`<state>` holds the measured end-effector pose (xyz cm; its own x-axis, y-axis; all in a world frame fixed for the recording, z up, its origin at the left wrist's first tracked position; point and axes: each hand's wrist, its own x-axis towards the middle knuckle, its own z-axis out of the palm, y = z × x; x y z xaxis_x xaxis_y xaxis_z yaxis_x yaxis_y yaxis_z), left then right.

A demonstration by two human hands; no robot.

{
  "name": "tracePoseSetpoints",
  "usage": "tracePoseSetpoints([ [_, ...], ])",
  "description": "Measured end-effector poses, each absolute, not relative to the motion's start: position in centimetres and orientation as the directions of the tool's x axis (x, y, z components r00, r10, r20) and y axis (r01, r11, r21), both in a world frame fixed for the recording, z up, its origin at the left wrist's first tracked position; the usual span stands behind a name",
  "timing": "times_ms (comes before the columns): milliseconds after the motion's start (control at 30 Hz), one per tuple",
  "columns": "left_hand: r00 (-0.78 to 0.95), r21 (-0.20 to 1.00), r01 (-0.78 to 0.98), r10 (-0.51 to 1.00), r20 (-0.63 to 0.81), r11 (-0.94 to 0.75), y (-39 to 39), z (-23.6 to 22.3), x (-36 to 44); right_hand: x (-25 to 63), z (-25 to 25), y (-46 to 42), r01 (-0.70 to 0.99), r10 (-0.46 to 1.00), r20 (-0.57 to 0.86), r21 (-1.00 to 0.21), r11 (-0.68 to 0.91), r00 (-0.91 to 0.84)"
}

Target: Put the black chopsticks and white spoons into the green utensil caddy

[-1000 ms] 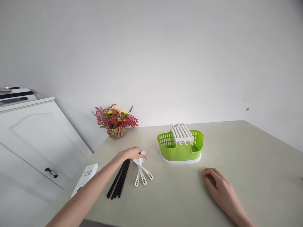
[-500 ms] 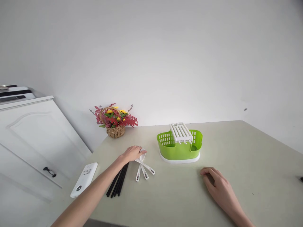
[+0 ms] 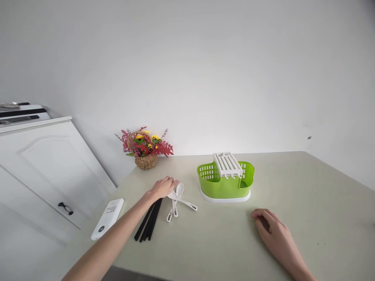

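Observation:
My left hand [image 3: 162,187] reaches across the table and its fingers close over the bowl end of a white spoon [image 3: 184,201]. Two more white spoons [image 3: 175,203] lie fanned beside it, handles towards me. A bundle of black chopsticks [image 3: 148,221] lies just left of the spoons, partly under my wrist. A green slotted cutlery caddy [image 3: 218,184] with a white rack on top stands right of the spoons. My right hand [image 3: 273,230] rests palm down on the table [image 3: 219,246] in front of the caddy, fingers loosely bent and holding nothing.
A white flat device [image 3: 107,219] lies near the table's left edge. A small wicker basket of red and yellow flowers [image 3: 145,148] stands at the back by the wall. A white cabinet door [image 3: 49,168] with a black handle is at the left.
The left hand has drawn back slightly with one spoon, whose handle has swung out to the right, apart from the other two. The right hand stays in place.

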<state>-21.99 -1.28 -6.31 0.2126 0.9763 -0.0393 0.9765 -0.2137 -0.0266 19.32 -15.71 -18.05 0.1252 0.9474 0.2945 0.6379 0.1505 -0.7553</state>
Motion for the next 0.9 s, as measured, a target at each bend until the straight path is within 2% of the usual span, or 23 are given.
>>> tracePoseSetpoints([
  [133,0.181,0.01,0.983,0.982,0.055,-0.181,-1.3,-5.4,-22.4,19.2,-17.9,-15.8,0.636,0.948,0.29,-0.759,0.144,0.132],
  [333,0.19,0.111,0.966,0.934,0.303,-0.233,-0.6,-2.6,-21.2,19.3,-17.9,-15.8,0.636,0.945,0.298,-0.757,0.149,0.134],
  [533,0.278,0.199,0.881,0.809,0.519,-0.43,-1.1,0.7,-13.4,19.3,-18.2,-15.7,0.637,0.957,0.262,-0.76,0.125,0.124],
  [633,0.327,0.278,0.725,0.671,0.666,-0.63,-2.9,2.3,-7.7,19.3,-18.1,-15.8,0.638,0.956,0.265,-0.759,0.125,0.128],
  [733,0.393,0.244,0.7,0.647,0.653,-0.671,-4.8,3.0,-2.3,19.3,-18.1,-15.8,0.638,0.952,0.276,-0.759,0.133,0.13],
  [900,0.468,0.112,0.814,0.758,0.454,-0.569,-5.5,0.9,3.9,19.1,-18.0,-15.8,0.638,0.943,0.308,-0.754,0.16,0.127],
])
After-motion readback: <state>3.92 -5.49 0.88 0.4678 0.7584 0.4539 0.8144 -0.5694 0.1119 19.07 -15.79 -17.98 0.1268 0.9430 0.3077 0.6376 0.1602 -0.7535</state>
